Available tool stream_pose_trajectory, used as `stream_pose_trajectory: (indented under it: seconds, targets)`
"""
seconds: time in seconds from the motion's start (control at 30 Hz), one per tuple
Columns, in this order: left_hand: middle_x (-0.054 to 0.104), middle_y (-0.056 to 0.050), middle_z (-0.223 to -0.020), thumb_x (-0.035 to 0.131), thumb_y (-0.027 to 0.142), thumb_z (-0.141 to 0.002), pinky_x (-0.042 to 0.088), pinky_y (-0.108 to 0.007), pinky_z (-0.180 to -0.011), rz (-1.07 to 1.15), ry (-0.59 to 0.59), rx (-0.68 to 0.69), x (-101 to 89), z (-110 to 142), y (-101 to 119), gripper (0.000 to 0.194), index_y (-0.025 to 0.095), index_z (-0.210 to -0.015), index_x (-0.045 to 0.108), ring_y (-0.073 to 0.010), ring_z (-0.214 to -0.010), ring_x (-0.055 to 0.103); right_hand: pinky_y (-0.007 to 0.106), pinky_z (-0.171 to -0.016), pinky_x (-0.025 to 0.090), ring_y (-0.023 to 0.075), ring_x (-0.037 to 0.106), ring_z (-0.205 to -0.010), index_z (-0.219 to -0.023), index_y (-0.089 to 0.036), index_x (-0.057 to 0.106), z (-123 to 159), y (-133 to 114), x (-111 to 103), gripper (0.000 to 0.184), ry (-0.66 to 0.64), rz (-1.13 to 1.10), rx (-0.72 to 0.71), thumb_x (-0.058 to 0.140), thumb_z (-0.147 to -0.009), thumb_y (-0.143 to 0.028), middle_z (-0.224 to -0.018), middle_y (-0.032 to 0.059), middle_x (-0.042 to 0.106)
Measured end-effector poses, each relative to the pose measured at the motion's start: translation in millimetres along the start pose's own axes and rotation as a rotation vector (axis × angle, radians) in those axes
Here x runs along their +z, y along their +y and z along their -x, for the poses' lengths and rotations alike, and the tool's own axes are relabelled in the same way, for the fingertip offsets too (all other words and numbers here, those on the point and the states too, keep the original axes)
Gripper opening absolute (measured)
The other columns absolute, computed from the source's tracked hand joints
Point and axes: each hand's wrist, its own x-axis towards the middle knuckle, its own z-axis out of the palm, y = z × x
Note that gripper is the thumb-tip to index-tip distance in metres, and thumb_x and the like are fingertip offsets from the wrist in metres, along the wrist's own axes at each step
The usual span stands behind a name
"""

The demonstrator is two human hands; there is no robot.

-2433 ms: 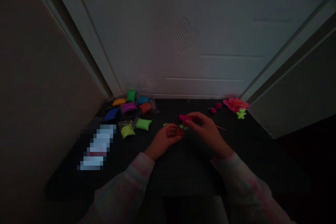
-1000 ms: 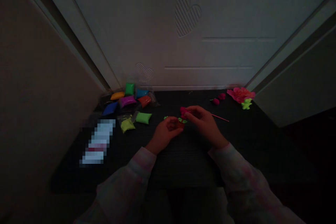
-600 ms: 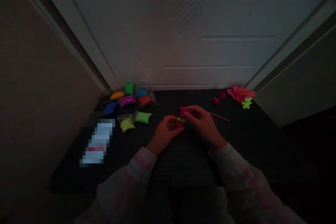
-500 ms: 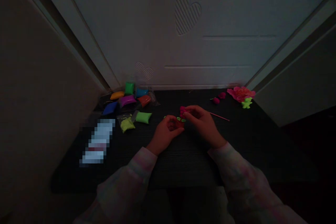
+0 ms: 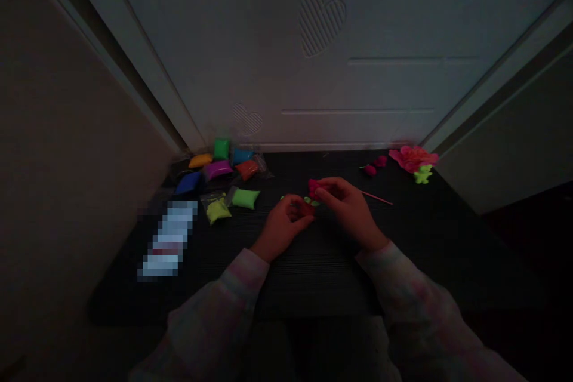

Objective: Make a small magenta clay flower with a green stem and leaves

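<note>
Over the dark table, my left hand point(image 5: 278, 230) curls with thumb and fingers around a small red-orange piece point(image 5: 306, 209), mostly hidden by the fingers. Small green leaf-like bits point(image 5: 315, 203) show at its top edge. Close beside it, my right hand point(image 5: 351, 212) pinches a bumpy magenta clay piece point(image 5: 312, 185) between thumb and fingertips. The magenta piece sits just above the green bits; whether they touch I cannot tell. A thin pink stick point(image 5: 378, 197) lies on the table beyond my right hand.
Bagged clay in several colours lies at the back left, including a light green pack point(image 5: 245, 198) and a blue pack point(image 5: 188, 182). A blurred-out bright rectangle point(image 5: 172, 236) is at left. Magenta balls point(image 5: 370, 171), a pink flower point(image 5: 412, 158) and a yellow-green piece point(image 5: 423, 174) lie back right.
My right hand has shifted very slightly to the right and turned a little with the magenta piece. The left hand stays nearly still. The whole view has moved slightly.
</note>
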Motion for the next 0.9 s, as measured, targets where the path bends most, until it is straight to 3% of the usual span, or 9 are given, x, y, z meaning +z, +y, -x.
stream_pose_trajectory:
  seconds: [0.3,0.47,0.77,0.9]
  targets:
    - [0.061,-0.003,-0.086,0.059,0.019,-0.068,0.041,-0.035,-0.077,-0.369,0.053,0.073,-13.8,0,3,0.022,0.018,-0.089,0.056,-0.0188,-0.083,0.053,0.031,-0.074,0.045,0.0127,0.06,-0.073,-0.082,-0.019,0.058,-2,-2,-5,0.017,-0.038,-0.046,0.107,0.062,-0.07,-0.03,-0.076,-0.0007,0.064]
    - [0.061,-0.002,-0.085,0.059,0.018,-0.066,0.039,-0.035,-0.08,-0.517,0.064,0.127,-17.3,0,2,0.02,0.02,-0.086,0.058,-0.02,-0.087,0.05,0.034,-0.071,0.047,0.0128,0.057,-0.078,-0.092,-0.013,0.055,-1,6,-7,0.019,-0.117,-0.022,0.191,0.052,-0.079,-0.028,-0.089,0.0023,0.059]
    - [0.059,-0.005,-0.098,0.062,0.018,-0.064,0.036,-0.039,-0.086,-0.594,0.084,0.184,-20.7,0,4,0.031,0.017,-0.095,0.056,-0.0225,-0.095,0.047,0.036,-0.073,0.047,0.0155,0.055,-0.086,-0.104,-0.015,0.051,-3,20,-8,0.027,-0.184,-0.071,0.25,0.048,-0.082,-0.031,-0.103,0.0053,0.055]
    - [0.058,-0.005,-0.101,0.057,0.018,-0.07,0.036,-0.036,-0.087,-0.555,0.093,0.21,-23.1,2,13,0.025,0.018,-0.095,0.056,-0.0201,-0.097,0.048,0.036,-0.073,0.047,0.0155,0.055,-0.086,-0.104,-0.015,0.051,-2,19,-6,0.027,-0.191,-0.116,0.265,0.048,-0.082,-0.031,-0.102,0.0053,0.055]
